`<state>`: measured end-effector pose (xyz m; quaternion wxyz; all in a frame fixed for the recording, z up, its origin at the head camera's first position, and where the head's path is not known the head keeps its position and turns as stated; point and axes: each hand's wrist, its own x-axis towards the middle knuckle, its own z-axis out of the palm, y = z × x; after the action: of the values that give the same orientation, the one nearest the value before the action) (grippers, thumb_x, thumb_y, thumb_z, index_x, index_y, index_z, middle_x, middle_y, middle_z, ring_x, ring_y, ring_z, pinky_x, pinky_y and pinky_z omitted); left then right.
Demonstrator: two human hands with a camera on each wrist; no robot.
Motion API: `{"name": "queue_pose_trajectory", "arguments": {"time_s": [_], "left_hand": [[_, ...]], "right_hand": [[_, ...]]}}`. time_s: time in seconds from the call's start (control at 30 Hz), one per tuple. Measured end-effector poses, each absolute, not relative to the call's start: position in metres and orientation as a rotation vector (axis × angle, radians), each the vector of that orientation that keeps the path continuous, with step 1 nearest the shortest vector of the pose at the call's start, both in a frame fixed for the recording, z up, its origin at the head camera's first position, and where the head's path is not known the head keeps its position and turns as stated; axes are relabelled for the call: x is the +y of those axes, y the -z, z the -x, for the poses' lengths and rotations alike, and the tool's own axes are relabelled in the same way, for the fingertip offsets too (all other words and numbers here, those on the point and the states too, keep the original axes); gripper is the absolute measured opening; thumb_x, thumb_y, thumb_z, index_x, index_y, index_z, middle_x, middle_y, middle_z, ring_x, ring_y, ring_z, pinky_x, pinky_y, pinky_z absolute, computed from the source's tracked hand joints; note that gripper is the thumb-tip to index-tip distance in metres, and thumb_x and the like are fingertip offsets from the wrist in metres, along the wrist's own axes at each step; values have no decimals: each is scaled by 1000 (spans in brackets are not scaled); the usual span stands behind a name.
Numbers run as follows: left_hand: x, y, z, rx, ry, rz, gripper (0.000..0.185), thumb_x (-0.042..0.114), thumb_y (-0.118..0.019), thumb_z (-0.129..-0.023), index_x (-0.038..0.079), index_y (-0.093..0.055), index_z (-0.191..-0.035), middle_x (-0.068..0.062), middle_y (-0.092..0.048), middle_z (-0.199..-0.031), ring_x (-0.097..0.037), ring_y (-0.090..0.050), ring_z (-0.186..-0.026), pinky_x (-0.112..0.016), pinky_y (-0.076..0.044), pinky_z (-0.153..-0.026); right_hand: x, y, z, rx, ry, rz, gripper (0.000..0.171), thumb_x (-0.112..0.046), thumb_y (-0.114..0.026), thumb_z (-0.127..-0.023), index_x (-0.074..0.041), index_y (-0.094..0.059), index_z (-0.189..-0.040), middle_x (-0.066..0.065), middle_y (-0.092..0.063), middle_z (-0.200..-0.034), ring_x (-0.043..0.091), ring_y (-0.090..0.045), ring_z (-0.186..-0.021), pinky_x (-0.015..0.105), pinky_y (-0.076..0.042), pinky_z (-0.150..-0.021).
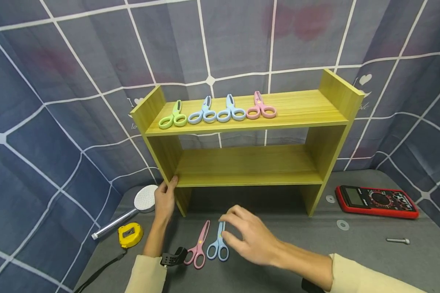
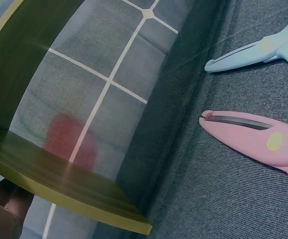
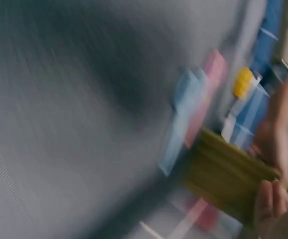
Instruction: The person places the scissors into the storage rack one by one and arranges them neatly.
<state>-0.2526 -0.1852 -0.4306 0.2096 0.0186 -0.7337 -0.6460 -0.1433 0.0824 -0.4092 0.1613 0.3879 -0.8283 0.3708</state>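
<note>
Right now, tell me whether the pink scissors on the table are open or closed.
Closed. The pink scissors lie flat on the grey table, blades together in one narrow point beside the blue scissors.

Left hand (image 1: 166, 200): raised forward on a straight forearm, cream sleeve at the elbow, fingers extended upward, thumb apart. Right hand (image 1: 250, 235): reaching in from the right, palm down, fingers loosely curved and spread, holding nothing, cream sleeve at the forearm.
</note>
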Motion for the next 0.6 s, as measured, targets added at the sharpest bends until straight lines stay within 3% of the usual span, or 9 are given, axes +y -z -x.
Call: {"name": "queue_pose_trajectory", "arguments": {"time_s": [0.33,0.47,0.6], "left_hand": [[-183,422,247,-2048,1795,-44,36,18,-59,-99,-8,-64,-122,-21,-65,-118,-9,-56,-103,-28,-39,-97],[-178,409,237,-2054,1782,-29,35,16,-58,-99,-12,-63,-120,-22,-66,-115,-6,-56,-99,-28,-40,-94],[-176,405,234,-2058,1787,-27,36,16,-57,-100,-12,-62,-121,-23,-66,-117,-5,-56,-100,-28,-40,-95]], "right_hand": [[65,479,123,-2803,-1113,-1098,53,-31,-69,-91,-14,-52,-139,0,-51,-119,9,-50,-99,31,-48,-79],[60,492,123,-2839,-1057,-1119,61,-33,-72,-88,-16,-49,-142,-2,-47,-116,8,-45,-98,27,-45,-77],[55,498,128,-2840,-972,-1133,67,-30,-74,-86,-17,-47,-146,-4,-40,-104,8,-39,-87,21,-38,-68]]}}
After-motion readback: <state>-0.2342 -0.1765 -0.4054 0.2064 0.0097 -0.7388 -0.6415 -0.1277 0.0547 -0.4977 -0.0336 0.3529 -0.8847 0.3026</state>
